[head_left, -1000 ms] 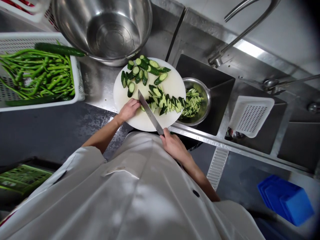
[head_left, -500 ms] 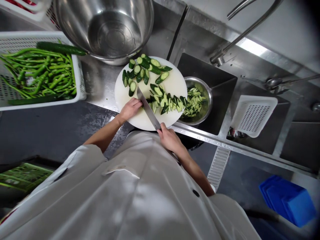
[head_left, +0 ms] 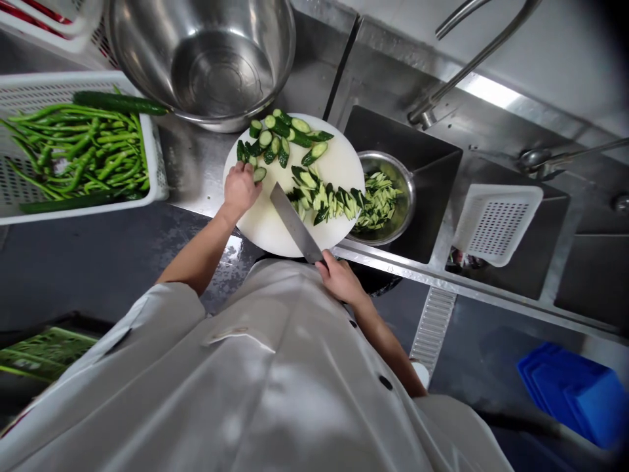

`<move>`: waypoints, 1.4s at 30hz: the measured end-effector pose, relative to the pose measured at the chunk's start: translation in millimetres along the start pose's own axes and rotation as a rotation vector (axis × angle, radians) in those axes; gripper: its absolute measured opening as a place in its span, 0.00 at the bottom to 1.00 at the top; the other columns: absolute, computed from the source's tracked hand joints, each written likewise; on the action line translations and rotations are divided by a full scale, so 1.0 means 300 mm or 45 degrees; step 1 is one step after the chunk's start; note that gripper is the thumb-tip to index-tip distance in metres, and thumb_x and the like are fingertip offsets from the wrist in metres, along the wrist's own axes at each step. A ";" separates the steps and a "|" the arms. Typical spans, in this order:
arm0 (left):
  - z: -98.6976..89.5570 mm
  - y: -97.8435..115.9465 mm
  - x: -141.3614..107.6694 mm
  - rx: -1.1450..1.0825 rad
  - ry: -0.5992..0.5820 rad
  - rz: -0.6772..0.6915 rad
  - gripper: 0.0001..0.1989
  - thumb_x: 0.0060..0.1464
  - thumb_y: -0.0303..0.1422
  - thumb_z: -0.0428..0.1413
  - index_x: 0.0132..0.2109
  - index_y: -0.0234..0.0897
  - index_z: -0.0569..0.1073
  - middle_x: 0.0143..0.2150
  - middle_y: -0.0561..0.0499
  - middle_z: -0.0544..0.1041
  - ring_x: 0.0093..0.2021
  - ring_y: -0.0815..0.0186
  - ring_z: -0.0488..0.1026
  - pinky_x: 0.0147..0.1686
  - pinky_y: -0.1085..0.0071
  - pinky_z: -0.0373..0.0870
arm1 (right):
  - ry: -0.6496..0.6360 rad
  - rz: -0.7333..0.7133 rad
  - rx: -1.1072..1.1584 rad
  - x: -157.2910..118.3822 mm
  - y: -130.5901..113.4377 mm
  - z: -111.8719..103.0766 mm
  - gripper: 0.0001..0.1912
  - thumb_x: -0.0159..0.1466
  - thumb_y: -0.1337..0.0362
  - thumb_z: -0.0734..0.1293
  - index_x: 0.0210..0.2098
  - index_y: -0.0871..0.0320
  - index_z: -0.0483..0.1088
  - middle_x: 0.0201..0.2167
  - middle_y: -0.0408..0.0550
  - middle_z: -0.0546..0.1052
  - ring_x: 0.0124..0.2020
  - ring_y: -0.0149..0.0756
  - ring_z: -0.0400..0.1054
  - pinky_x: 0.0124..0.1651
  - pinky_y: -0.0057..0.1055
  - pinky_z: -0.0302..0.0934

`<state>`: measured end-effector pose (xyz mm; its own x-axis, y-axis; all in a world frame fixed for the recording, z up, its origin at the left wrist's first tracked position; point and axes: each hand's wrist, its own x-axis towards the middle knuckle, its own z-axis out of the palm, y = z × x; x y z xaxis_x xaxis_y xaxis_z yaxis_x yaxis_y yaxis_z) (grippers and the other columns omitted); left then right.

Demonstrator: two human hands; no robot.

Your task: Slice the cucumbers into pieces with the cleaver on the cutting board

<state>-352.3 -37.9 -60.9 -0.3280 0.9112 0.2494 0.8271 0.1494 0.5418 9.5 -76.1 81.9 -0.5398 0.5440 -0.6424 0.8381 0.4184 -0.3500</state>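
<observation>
The left hand (head_left: 240,189) was over the left edge of the board (head_left: 343,154), fingers bent down at the cucumber pieces (head_left: 265,139); whether they had hold of one could not be told. The right hand (head_left: 340,278) was closed around the handle of the knife (head_left: 297,226) at the board's near edge, its blade slanting just beside the strips (head_left: 334,202). More pieces lay towards the far edge. The strips ran to the right edge, by the bowl (head_left: 410,187).
</observation>
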 end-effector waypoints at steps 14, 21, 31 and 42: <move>0.012 0.163 -0.267 -0.098 -0.265 0.642 0.13 0.65 0.26 0.50 0.53 0.38 0.75 0.51 0.40 0.74 0.53 0.53 0.70 0.53 0.52 0.75 | -0.079 0.094 -0.127 -0.042 -0.015 -0.033 0.21 0.79 0.58 0.52 0.65 0.59 0.61 0.44 0.58 0.82 0.45 0.50 0.77 0.43 0.35 0.60; 0.024 0.141 -0.235 -0.055 -0.316 0.671 0.12 0.71 0.31 0.48 0.49 0.38 0.76 0.47 0.41 0.75 0.48 0.55 0.70 0.49 0.55 0.74 | -0.132 0.049 -0.246 -0.103 -0.055 -0.084 0.19 0.79 0.59 0.53 0.64 0.59 0.59 0.42 0.57 0.82 0.43 0.49 0.78 0.43 0.34 0.61; 0.004 0.132 -0.235 -0.165 -0.398 0.616 0.15 0.66 0.27 0.47 0.51 0.38 0.76 0.49 0.40 0.76 0.51 0.54 0.70 0.53 0.53 0.74 | -0.122 0.019 -0.189 -0.055 -0.091 -0.080 0.19 0.79 0.59 0.52 0.64 0.59 0.59 0.43 0.60 0.82 0.43 0.51 0.78 0.43 0.36 0.61; 0.010 0.130 -0.245 -0.181 -0.382 0.571 0.14 0.67 0.27 0.47 0.49 0.39 0.77 0.47 0.41 0.76 0.50 0.54 0.71 0.53 0.52 0.75 | -0.124 0.014 -0.137 -0.052 -0.097 -0.077 0.17 0.79 0.60 0.53 0.62 0.59 0.60 0.45 0.60 0.82 0.45 0.50 0.77 0.44 0.35 0.60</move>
<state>-294.4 -97.8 -60.5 0.2036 0.9460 0.2523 0.7791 -0.3126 0.5434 -8.4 -79.9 117.8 -0.5157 0.4778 -0.7111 0.8280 0.4912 -0.2704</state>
